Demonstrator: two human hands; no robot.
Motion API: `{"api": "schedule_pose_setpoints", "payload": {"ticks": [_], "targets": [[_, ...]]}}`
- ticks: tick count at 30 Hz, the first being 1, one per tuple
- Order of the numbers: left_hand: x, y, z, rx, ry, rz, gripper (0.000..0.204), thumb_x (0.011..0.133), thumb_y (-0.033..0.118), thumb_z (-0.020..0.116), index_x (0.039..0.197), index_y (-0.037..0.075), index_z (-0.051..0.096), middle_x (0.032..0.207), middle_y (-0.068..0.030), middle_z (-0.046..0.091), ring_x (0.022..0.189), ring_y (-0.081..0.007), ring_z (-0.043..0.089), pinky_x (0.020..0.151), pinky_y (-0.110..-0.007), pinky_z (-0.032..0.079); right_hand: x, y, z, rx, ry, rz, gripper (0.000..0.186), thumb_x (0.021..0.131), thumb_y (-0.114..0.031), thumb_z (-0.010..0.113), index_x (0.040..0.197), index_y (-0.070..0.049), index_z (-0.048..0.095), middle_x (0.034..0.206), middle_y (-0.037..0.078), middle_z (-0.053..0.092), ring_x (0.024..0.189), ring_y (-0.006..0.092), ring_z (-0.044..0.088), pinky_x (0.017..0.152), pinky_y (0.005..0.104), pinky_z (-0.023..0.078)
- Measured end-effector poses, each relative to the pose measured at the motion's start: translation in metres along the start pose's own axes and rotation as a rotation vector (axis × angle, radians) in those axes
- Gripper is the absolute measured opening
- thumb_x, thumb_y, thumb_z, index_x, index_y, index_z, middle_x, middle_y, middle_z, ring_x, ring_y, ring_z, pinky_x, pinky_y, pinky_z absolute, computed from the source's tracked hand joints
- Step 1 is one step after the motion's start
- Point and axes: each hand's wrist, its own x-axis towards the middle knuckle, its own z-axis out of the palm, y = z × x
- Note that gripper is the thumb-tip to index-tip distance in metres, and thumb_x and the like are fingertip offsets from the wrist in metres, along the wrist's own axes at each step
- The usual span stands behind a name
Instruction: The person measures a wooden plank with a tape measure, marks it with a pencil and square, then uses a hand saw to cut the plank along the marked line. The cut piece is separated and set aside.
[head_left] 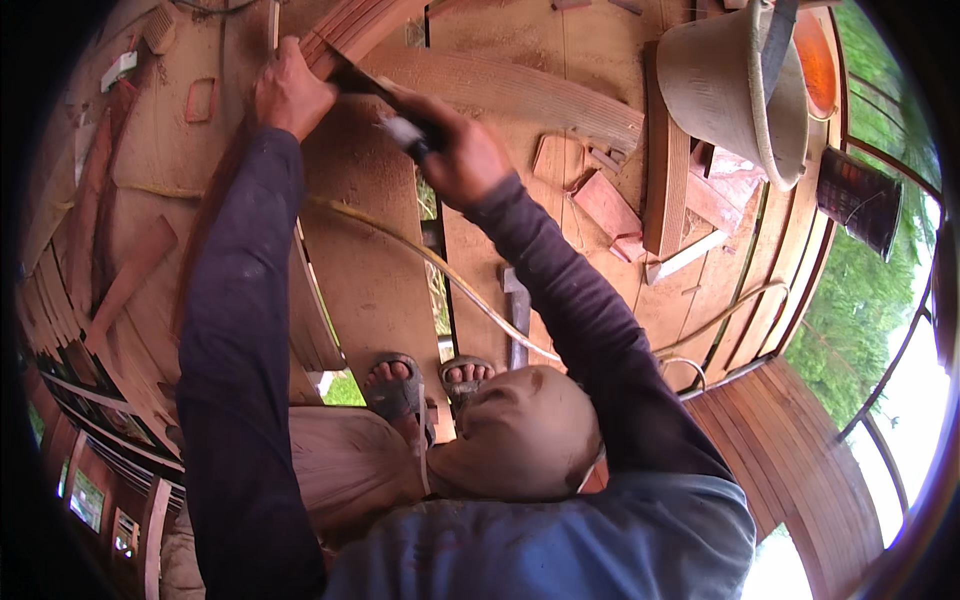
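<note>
A reddish wooden beam (372, 24) runs in from the top edge. My left hand (291, 94) is closed around the side of its near end. In my right hand (468, 160) is the dark handle of what looks like a handsaw (362, 84). Its dark blade is foreshortened and lies against the beam's end, close to my left fingers. Motion blurs the handle, and the teeth cannot be made out. Below the beam, a wider plank (520, 92) stretches off to the right.
A yellowish hose (400, 240) crosses the plank floor. A hammer (516, 315) lies by my sandalled feet (395, 385). To the right are a pale bucket (715, 75), wood offcuts (608, 205) and an upright-looking board (667, 180). Gaps show between floorboards; greenery lies beyond the right edge.
</note>
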Motion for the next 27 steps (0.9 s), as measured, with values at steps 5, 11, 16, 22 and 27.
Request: {"api": "schedule_pose_setpoints", "payload": {"ticks": [5,11,16,22,27], "targets": [[-0.012,0.004,-0.011,-0.035,-0.069,-0.085,0.054,0.074,0.028,0.079,0.115,0.003,0.052,0.108,-0.0280,0.069,0.106,-0.0462,0.066,0.094,-0.053,0.052,-0.073,-0.023,-0.031,0.104,-0.120,0.227,0.043,0.096,-0.012,0.066,0.138,-0.004,0.059,0.126,0.021,0.070,0.112,0.0341,0.070,0.095,0.0404,0.057],[-0.010,0.011,-0.012,-0.053,-0.038,-0.017,0.058,0.074,0.028,0.079,0.119,0.002,0.052,0.113,-0.0277,0.068,0.107,-0.0463,0.066,0.094,-0.053,0.052,-0.112,-0.020,-0.047,0.002,-0.018,0.163,0.043,0.096,-0.018,0.068,0.138,-0.012,0.061,0.117,0.017,0.072,0.097,0.0367,0.073,0.082,0.0438,0.060],[-0.009,-0.001,0.001,-0.007,-0.026,-0.075,0.057,0.075,0.027,0.076,0.122,0.004,0.053,0.115,-0.0267,0.068,0.109,-0.0457,0.065,0.094,-0.053,0.052,0.006,-0.006,0.011,0.039,-0.028,0.056,0.046,0.088,-0.013,0.062,0.134,-0.014,0.061,0.106,0.021,0.073,0.088,0.0428,0.071,0.080,0.0492,0.058],[-0.011,0.008,-0.013,0.000,-0.056,-0.067,0.065,0.074,0.031,0.078,0.129,0.005,0.053,0.116,-0.0248,0.069,0.109,-0.0453,0.066,0.092,-0.053,0.052,-0.143,-0.013,-0.052,-0.009,-0.023,0.189,0.041,0.100,-0.026,0.067,0.137,-0.010,0.061,0.118,0.018,0.073,0.108,0.0349,0.072,0.091,0.0427,0.058],[-0.011,0.004,-0.002,-0.001,-0.032,-0.050,0.064,0.074,0.033,0.078,0.125,0.004,0.053,0.114,-0.0263,0.069,0.107,-0.0461,0.066,0.092,-0.053,0.053,-0.066,0.001,-0.020,0.086,-0.053,0.179,0.043,0.096,-0.015,0.068,0.138,-0.008,0.060,0.120,0.021,0.071,0.107,0.0342,0.072,0.091,0.0405,0.058]]}}
